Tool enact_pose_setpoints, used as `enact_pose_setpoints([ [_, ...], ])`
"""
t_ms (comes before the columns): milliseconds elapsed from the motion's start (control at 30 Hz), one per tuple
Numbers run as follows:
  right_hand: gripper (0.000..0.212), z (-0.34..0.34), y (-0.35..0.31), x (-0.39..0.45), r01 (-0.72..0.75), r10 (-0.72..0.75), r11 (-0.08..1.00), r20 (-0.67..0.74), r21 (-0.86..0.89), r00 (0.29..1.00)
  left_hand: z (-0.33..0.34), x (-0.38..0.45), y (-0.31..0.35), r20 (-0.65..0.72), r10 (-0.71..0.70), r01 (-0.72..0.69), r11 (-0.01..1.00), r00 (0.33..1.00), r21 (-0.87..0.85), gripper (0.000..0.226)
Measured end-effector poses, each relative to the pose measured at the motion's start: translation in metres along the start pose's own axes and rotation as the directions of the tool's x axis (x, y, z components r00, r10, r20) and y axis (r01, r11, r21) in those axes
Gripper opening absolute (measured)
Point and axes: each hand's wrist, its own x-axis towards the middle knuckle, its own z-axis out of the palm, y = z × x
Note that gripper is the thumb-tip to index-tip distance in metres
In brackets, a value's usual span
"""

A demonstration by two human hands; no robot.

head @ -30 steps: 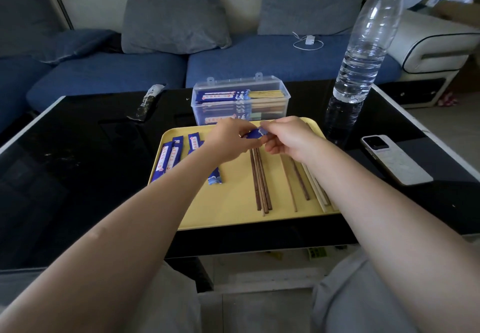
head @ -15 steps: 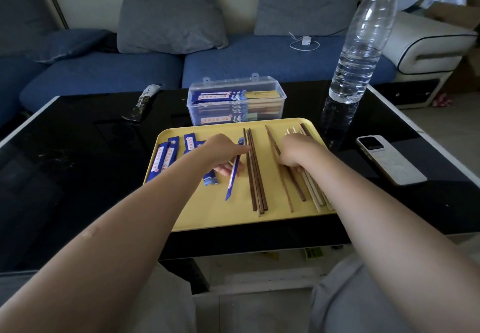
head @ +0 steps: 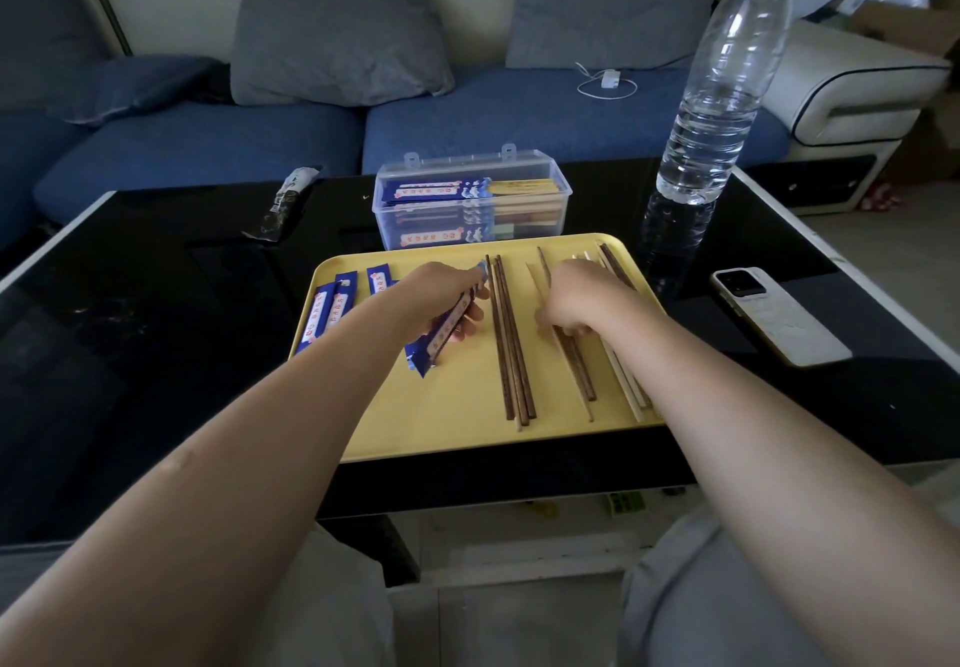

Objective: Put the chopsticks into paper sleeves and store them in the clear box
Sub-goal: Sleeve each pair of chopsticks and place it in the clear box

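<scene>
A yellow tray lies on the black table. My left hand holds a blue paper sleeve just above the tray's middle. To its right lie dark wooden chopsticks side by side. My right hand rests on a second group of chopsticks, fingers curled down onto them; whether it grips one I cannot tell. Pale chopsticks lie along the tray's right edge. Several empty blue sleeves sit at the tray's left. Behind the tray stands the clear box holding sleeved chopsticks.
A tall water bottle stands at the back right of the table. A phone lies to the right of the tray. A dark wrapper lies at the back left. A blue sofa with grey cushions is behind the table.
Both hands dropped from the tray's far edge to its middle and separated. The left hand kept the blue sleeve and turned it; the right hand settled onto the right chopstick group.
</scene>
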Motion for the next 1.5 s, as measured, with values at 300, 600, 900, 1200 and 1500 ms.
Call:
enact_pose_setpoints([
  [300,0.018,0.003,-0.007,-0.002,0.0,0.003,0.998,0.043,-0.062,0.999,0.003,-0.003,0.002,0.012,-0.126,0.126,0.978,0.992,-0.167,0.025],
  [600,0.018,-0.002,-0.001,0.001,-0.025,0.026,0.998,-0.022,0.057,0.999,-0.005,0.004,-0.001,0.043,-0.092,0.095,0.993,0.995,-0.075,0.02],
  [900,0.003,0.002,-0.003,0.007,-0.024,0.02,0.987,-0.028,-0.157,0.999,-0.002,0.005,-0.002,0.072,-0.099,0.102,0.994,0.992,-0.046,0.013],
  [1200,0.027,-0.008,0.013,0.005,-0.094,0.105,0.983,0.062,-0.155,0.993,0.003,0.004,-0.002,0.124,-0.089,0.1,0.991,0.988,-0.085,0.022],
  [1500,0.022,0.001,0.001,0.0,-0.032,0.037,0.991,0.032,-0.131,0.999,0.009,0.001,0.0,0.159,-0.109,0.136,0.975,0.981,-0.177,0.021],
])
